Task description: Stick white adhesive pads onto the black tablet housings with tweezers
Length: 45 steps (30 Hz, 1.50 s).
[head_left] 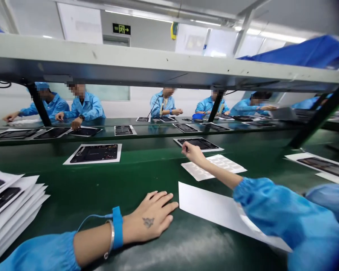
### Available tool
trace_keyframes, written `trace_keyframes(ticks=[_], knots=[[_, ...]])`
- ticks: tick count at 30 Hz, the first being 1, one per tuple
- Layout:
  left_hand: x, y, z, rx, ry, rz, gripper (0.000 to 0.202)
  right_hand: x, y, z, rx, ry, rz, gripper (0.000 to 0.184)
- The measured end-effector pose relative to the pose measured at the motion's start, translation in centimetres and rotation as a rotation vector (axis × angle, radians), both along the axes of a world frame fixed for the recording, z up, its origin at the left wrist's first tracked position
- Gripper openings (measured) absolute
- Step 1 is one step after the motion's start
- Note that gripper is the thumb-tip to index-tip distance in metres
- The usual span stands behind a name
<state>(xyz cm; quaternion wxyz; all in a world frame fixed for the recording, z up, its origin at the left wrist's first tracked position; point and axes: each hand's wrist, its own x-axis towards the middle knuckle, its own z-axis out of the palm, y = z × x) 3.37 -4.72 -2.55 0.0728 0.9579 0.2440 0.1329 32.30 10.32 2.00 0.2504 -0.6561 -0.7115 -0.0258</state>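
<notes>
My left hand [151, 216] lies flat on the green work surface [135, 178], fingers stretched out. Its fingertips are beside the edge of a blank white sheet [206, 205]. A blue strap with a cord and a bangle circle that wrist. Farther forward, my right hand [194, 153] is raised with fingers curled in a pinch; what they hold, if anything, is too small to tell. Behind that hand is a dark flat electronic panel [205, 143] on white paper. Below my right forearm lies a sheet of pale stickers [214, 166].
Another dark panel [96, 153] lies on paper at left centre. A stack of papers and panels [19, 210] rises at the left edge. Overhead runs a white shelf [158, 62] on dark posts. Several co-workers in blue sit across the bench. More panels lie along the far strip.
</notes>
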Motion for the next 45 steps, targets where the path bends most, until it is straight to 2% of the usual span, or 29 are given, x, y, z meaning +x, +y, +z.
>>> trace_keyframes(ticks=[2, 5, 11, 17, 21, 25, 30, 33, 36, 39, 41, 43, 45], knots=[[0.0, -0.1, 0.1, -0.007, -0.011, 0.001, 0.041, 2.1, 3.7, 0.6, -0.037, -0.053, -0.112, 0.022], [0.0, -0.2, 0.3, -0.008, -0.029, -0.001, 0.040, 4.0, 7.6, 0.0, -0.108, -0.126, -0.224, 0.034], [0.0, -0.3, 0.2, -0.004, -0.043, -0.004, 0.039, 4.3, 11.9, -2.7, -0.210, -0.215, -0.272, 0.035], [0.1, -0.3, 0.1, -0.007, -0.053, -0.008, 0.039, 4.3, 13.5, -2.9, -0.287, -0.284, -0.190, 0.035], [0.2, -0.3, 0.0, -0.008, -0.056, 0.000, 0.038, 4.4, 13.5, -2.6, -0.331, -0.322, -0.139, 0.035], [0.2, -0.4, -0.3, -0.004, -0.071, 0.007, 0.037, 3.0, 12.8, -2.7, -0.323, -0.324, -0.140, 0.036], [0.0, 0.0, -0.3, 0.024, -0.127, 0.020, 0.039, -0.5, 10.7, -1.4, -0.267, -0.312, -0.082, 0.036], [-0.4, 1.7, 0.1, 0.098, -0.228, 0.147, 0.040, -3.3, 8.1, -0.1, -0.214, -0.308, 0.072, 0.032], [-1.2, 4.2, 1.0, 0.273, -0.201, 0.273, 0.046, -6.5, 3.7, 0.7, -0.138, -0.276, 0.289, 0.013], [-2.0, 5.7, 2.5, 0.424, 0.026, 0.348, 0.050, -9.1, -2.3, 0.7, -0.071, -0.204, 0.503, 0.011], [-2.3, 5.4, 3.7, 0.462, 0.192, 0.343, 0.035, -10.1, -6.3, 0.8, -0.046, -0.147, 0.624, 0.006], [-2.4, 3.8, 5.1, 0.477, 0.302, 0.288, 0.028, -10.2, -9.7, 1.3, -0.035, -0.017, 0.750, 0.003], [-2.6, 1.2, 6.5, 0.477, 0.358, 0.227, 0.027, -9.1, -12.3, 2.2, -0.038, 0.233, 0.783, 0.016]])
